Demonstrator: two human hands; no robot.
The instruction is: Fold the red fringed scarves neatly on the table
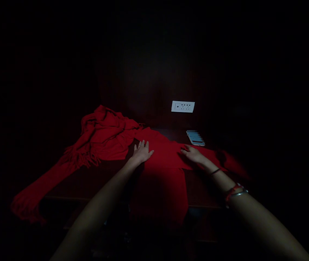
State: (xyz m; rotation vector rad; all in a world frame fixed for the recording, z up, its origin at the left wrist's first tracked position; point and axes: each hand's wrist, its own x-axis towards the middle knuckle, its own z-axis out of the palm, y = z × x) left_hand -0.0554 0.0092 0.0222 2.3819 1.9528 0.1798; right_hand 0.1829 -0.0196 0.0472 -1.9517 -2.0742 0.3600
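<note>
Spread out on the dark table is a red cloth garment (163, 181), its wide part draped over the front edge and long parts reaching out to both sides like sleeves. My left hand (142, 152) lies on its left side, open, with the fingers spread. Toward the right, my right hand (192, 154) touches the red cloth with fingers slightly bent and apart; dim light hides part of the fingertips. Neither hand visibly grips anything. A bunched red scarf (108, 134) with fringe lies left of my left hand, one fringed end trailing over the table edge.
Behind my right hand lies a phone (196, 138) with a lit, partly blurred screen. A white socket plate (183, 106) is set in the dark wall behind the table. The table's front edge (203, 207) runs below my hands. Darkness hides the surroundings.
</note>
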